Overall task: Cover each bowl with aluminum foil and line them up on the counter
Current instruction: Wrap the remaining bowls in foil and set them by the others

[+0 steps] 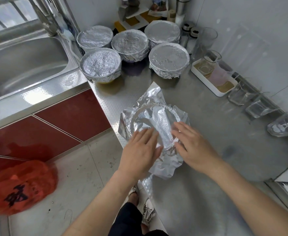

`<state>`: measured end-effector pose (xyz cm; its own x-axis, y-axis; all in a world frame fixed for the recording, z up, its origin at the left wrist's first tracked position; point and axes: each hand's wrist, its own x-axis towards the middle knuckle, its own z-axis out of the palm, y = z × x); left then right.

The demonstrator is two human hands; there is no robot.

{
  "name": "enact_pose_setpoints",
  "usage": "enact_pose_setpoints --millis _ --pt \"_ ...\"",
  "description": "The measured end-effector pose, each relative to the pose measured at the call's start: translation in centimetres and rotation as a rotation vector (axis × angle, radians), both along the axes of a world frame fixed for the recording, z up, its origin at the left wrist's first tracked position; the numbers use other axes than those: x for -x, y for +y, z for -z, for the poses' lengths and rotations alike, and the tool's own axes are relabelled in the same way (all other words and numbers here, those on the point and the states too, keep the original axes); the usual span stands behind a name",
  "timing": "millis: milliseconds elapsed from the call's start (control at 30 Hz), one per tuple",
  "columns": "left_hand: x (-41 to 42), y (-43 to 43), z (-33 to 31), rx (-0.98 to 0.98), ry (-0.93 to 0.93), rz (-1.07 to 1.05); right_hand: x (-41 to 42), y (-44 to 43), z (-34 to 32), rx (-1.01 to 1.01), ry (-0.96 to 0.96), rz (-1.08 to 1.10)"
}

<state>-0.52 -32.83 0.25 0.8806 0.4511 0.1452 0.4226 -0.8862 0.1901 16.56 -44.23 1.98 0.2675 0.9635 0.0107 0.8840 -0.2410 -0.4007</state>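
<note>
A bowl under a loose, crumpled sheet of aluminium foil (158, 114) sits near the front left edge of the steel counter (216, 167). Its round rim shows through the foil; foil corners stick out at the back and front. My left hand (139, 150) lies flat on the foil's left side, fingers straight. My right hand (192, 145) presses on the right side, fingers spread. Several foil-covered bowls (168, 59) stand grouped at the back of the counter, one at the counter's left corner (100, 64).
A steel sink (25, 62) lies to the left. A white tray with glasses (213, 82) and a row of empty glasses (259, 108) line the right wall. Jars and a rack stand at the back. A red plastic bag (19, 186) lies on the floor.
</note>
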Motion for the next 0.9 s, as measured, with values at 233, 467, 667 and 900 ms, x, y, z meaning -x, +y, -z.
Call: enact_pose_setpoints --millis 233,467,667,900 --pt "1.7 0.2 0.4 -0.042 0.189 -0.053 2.9 1.2 0.6 0.267 -0.141 0.067" --pt "2.5 1.0 0.1 -0.005 0.035 0.057 4.4 2.2 1.4 0.138 -0.239 -0.013" --pt "3.6 1.5 0.3 0.058 -0.195 0.184 5.5 2.7 1.0 0.156 -0.098 -0.164" --pt "3.3 2.6 -0.6 0.371 -0.379 -0.103 4.2 4.7 0.2 0.188 0.122 -0.275"
